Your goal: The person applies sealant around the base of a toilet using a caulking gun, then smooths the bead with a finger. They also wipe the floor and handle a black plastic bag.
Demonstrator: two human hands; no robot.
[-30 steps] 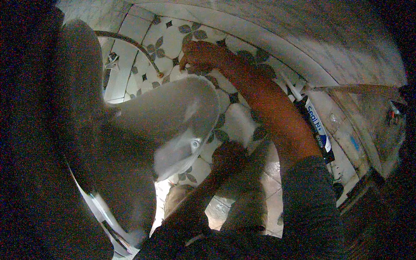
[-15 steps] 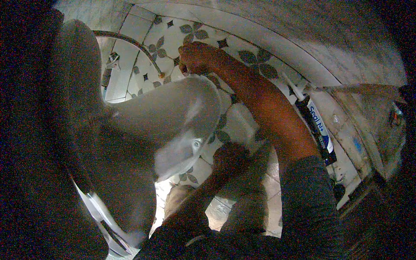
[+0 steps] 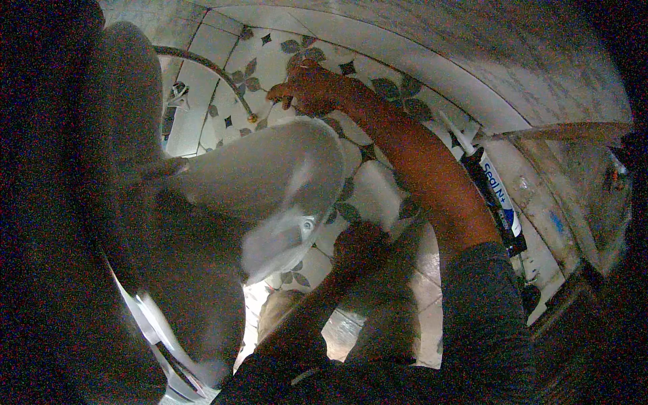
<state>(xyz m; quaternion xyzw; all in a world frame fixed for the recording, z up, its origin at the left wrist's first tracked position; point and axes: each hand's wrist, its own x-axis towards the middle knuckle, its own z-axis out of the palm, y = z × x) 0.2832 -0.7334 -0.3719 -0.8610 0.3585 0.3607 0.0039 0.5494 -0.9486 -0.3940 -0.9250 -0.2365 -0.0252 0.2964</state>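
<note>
Beyond the rounded end of a white ceramic toilet [image 3: 270, 158], my right hand [image 3: 307, 89] reaches down by the patterned floor tiles. Its fingers are curled, with the fingertips close together; whatever they may hold is too small to make out. My left hand [image 3: 364, 246] is low beside the toilet's near side, close to a small round fixing hole [image 3: 307, 225] in the ceramic. Deep shadow hides the left fingers. A flexible hose [image 3: 202, 63] arches behind the toilet, its brass-coloured end near my right hand.
A sealant cartridge [image 3: 498, 196] with a white nozzle lies right of my right forearm, along the tiled edge. A metal valve [image 3: 178, 98] stands behind the toilet. Marble-patterned wall tiles [image 3: 472, 54] curve round the far side. A dark blurred shape [image 3: 158, 170] touches the ceramic at left.
My right hand has shifted slightly, its fingertips now further left and higher, nearer the hose end. The dark shape on the left ceramic shows more clearly. My left hand stays about where it was.
</note>
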